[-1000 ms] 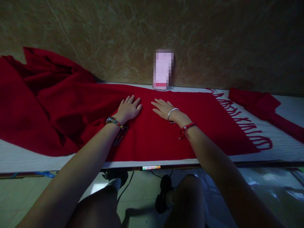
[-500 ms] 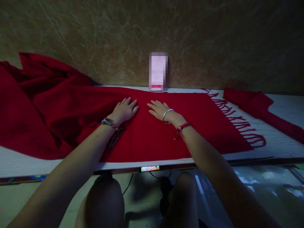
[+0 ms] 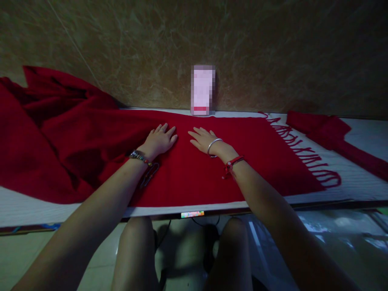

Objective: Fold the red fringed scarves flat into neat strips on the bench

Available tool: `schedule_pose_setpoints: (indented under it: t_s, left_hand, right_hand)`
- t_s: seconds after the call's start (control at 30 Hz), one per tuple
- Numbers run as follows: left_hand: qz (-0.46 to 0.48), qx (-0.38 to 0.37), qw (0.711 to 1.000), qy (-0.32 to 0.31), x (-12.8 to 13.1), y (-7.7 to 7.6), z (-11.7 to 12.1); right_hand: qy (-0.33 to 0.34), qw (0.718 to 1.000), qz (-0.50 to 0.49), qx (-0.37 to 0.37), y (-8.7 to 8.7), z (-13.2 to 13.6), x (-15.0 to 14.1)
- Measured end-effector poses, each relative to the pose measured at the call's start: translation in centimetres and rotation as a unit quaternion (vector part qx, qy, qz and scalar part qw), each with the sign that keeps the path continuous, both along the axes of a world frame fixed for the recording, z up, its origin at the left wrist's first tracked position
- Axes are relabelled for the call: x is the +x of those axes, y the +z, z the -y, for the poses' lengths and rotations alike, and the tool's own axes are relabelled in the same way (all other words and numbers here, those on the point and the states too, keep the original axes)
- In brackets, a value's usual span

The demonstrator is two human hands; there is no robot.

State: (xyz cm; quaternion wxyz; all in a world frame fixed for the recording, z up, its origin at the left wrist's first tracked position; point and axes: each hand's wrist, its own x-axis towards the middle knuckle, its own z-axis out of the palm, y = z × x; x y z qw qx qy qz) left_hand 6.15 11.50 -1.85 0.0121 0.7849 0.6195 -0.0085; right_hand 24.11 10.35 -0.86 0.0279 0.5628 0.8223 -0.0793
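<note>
A red fringed scarf (image 3: 194, 173) lies across the narrow white table. Its right part is flat and ends in a looped fringe (image 3: 306, 155); the left part is bunched in loose folds. My left hand (image 3: 160, 139) rests palm down on the scarf where the folds meet the flat part, fingers spread. Just to the right, my right hand (image 3: 203, 139) also presses flat on the cloth with its fingers stretched out. Neither hand grips anything. Bracelets circle both wrists.
A blurred-out pinkish phone-like object (image 3: 202, 91) leans on the marbled wall (image 3: 136, 52) at the table's back edge. A strip of red fabric (image 3: 321, 129) lies at the right on the white table (image 3: 366, 141). My knees are below the front edge.
Both hands stay flat in nearly the same place on the scarf. My left knee has shifted beneath the table, and the whole view has moved very slightly.
</note>
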Motion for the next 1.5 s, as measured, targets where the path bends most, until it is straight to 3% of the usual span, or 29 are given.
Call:
schedule_pose_setpoints:
  t_s: [0.97,1.1,1.37,1.5]
  left_hand:
    - [0.012,-0.034,0.999,0.016,0.0,0.1,0.2]
    - [0.01,-0.044,0.999,0.024,0.1,0.3,0.4]
    - [0.021,-0.042,0.999,0.018,0.0,0.3,0.4]
    - [0.024,-0.043,0.999,0.017,0.0,0.2,0.3]
  right_hand:
    - [-0.02,0.999,-0.024,0.01,-1.0,-0.1,1.0]
    - [-0.05,0.999,-0.012,0.004,-1.2,-0.3,3.0]
    - [-0.165,0.986,-0.003,0.038,-2.1,-1.3,11.0]
    - [-0.209,0.977,0.001,0.049,-2.0,-1.1,11.6]
